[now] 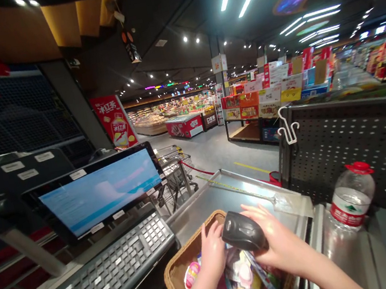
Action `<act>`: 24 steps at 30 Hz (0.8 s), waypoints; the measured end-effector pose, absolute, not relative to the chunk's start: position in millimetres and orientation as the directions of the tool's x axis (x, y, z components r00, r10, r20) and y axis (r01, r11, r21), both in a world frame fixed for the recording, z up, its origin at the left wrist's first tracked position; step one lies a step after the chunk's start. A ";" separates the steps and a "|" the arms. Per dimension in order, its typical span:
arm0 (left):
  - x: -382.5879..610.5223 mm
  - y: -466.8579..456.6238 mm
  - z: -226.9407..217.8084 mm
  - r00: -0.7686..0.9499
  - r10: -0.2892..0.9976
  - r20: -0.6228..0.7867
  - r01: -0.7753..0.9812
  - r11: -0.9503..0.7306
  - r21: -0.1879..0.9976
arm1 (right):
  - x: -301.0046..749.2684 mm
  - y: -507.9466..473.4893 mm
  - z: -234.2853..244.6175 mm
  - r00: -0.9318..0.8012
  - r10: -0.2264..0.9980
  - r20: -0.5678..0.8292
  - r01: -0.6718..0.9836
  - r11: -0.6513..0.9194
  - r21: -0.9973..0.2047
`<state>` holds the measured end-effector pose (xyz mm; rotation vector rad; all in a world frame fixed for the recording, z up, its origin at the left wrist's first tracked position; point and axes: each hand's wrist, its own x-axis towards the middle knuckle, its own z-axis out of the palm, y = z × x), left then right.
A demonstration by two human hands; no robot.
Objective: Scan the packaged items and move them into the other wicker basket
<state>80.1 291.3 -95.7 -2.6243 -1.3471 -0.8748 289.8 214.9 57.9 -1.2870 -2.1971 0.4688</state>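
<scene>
My right hand (pixel 273 237) is wrapped around a black handheld barcode scanner (pixel 242 231), its head tilted over a woven basket (pixel 172 266). Just left of the scanner is my left hand (pixel 213 247), reaching over the basket with its fingers stretched and apart; nothing shows in it, though its palm side is hidden. Small mixed packages fill the basket, among them a pink-and-yellow package (pixel 192 275) by the left wall and a white-and-pink item (pixel 245 274) below the scanner. My forearms cover part of the contents.
A keyboard (pixel 101 283) and a lit monitor (pixel 102 191) stand left of the basket. Behind it lies the metal counter (pixel 223 193). A large water bottle with a red cap (pixel 352 197) stands right, before a perforated panel (pixel 354 137). Shopping carts (pixel 174 167) are beyond.
</scene>
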 end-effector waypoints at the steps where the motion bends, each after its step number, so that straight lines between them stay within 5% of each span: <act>1: 73.4 288.7 -88.8 0.455 0.733 0.505 0.769 -0.610 0.193 | 289.4 214.3 57.8 -0.387 0.878 0.282 0.685 0.478 -0.550; 11: -1.6 241.2 -1.2 0.347 0.733 0.585 0.855 -0.503 0.124 | 265.2 206.4 59.9 -0.404 0.849 0.340 0.671 0.528 -0.521; 24: -83.7 192.5 57.9 0.228 0.684 0.693 0.959 -0.279 -0.040 | 190.2 182.5 82.9 -0.592 0.725 0.353 0.545 0.682 -0.488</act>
